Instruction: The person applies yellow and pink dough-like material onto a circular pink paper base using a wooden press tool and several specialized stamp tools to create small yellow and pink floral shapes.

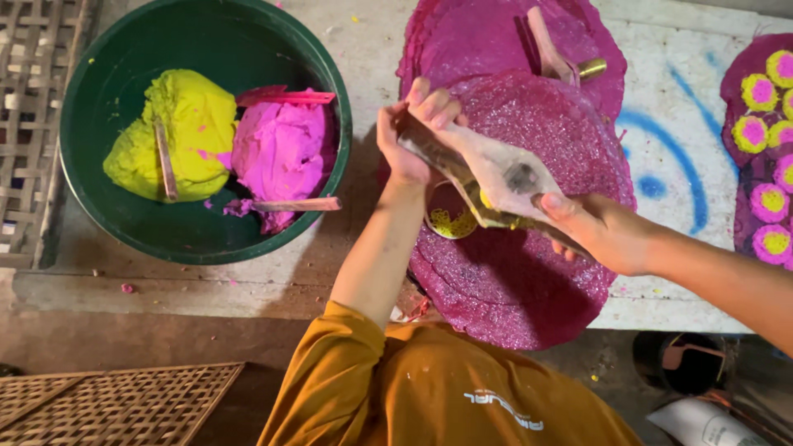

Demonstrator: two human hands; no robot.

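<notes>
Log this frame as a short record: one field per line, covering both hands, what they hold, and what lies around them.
left hand: grips the upper end of a translucent piping bag
right hand: grips the bag's lower end
under the bag: small round cup with yellow paste
work surface: glittery magenta discs, stacked
left side: green basin holding yellow paste, pink paste and sticks
far right: discs with pink-and-yellow flowers
</notes>
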